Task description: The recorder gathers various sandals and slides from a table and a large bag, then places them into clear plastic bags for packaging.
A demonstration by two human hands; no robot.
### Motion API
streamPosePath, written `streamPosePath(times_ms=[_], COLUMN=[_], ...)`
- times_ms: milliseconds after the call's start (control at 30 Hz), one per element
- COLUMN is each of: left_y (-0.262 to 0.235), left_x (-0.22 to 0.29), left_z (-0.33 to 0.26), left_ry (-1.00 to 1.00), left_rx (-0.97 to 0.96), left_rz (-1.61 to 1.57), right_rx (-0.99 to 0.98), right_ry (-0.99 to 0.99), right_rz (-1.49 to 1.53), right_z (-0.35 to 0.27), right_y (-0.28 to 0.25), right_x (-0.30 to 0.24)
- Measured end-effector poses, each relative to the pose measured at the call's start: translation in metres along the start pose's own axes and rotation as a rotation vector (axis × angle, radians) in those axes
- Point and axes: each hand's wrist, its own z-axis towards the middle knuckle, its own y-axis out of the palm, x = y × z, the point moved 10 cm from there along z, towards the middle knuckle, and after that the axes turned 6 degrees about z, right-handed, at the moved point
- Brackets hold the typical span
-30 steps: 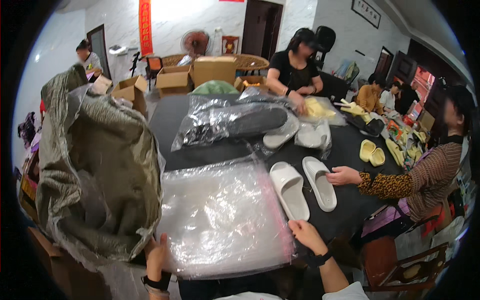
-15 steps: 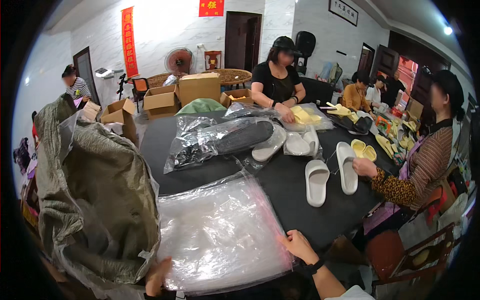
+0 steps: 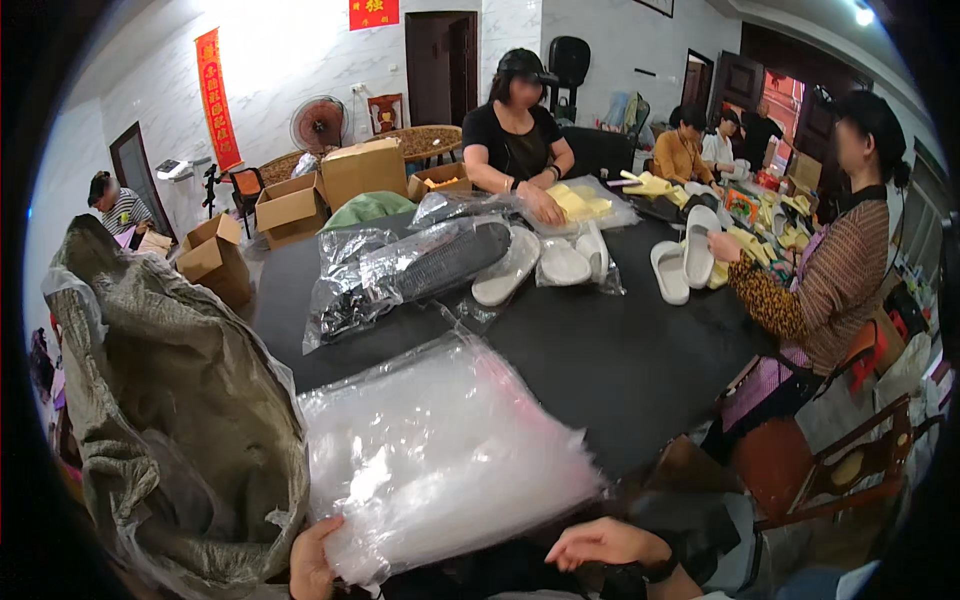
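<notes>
Stack of clear plastic bags (image 3: 440,455) lying flat on the near edge of the black tabletop (image 3: 600,350), slightly overhanging toward the viewer. Left hand (image 3: 312,560) gripping the stack's near left corner, fingers curled under the plastic. Right hand (image 3: 600,545) just right of the stack's near edge, loose and flat, holding nothing, apart from the plastic. Large grey-green sack (image 3: 170,420) standing immediately left of the stack, its mouth open and lined with clear film. Beyond the stack, toward the tabletop's far side, a crumpled clear bag holding dark slippers (image 3: 420,270), with white slippers (image 3: 540,265) beside it. Farther right of the stack, a co-worker's hand (image 3: 722,245) on a white slipper pair (image 3: 685,262). Cardboard boxes (image 3: 300,205) behind the tabletop's far left.
</notes>
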Motion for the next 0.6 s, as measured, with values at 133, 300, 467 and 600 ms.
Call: streamPosePath(times_ms=[133, 300, 467, 600], left_y=[0.048, 0.064, 0.083, 0.083], left_x=[0.019, 0.024, -0.039, -0.094], left_z=[0.001, -0.034, -0.052, -0.064], left_ry=[-0.284, 0.022, -0.034, -0.75], left_rx=[0.254, -0.061, -0.297, -0.03], left_rz=[-0.089, 0.214, 0.1, 0.019], right_rx=[-0.328, 0.019, 0.618, 0.749], right_ry=[-0.03, -0.246, -0.452, -0.484], right_rz=[-0.158, 0.009, -0.64, -0.222], right_z=[0.042, 0.062, 0.011, -0.02], right_y=[0.046, -0.01, -0.066, -0.079], right_x=[0.064, 0.086, 0.103, 0.117])
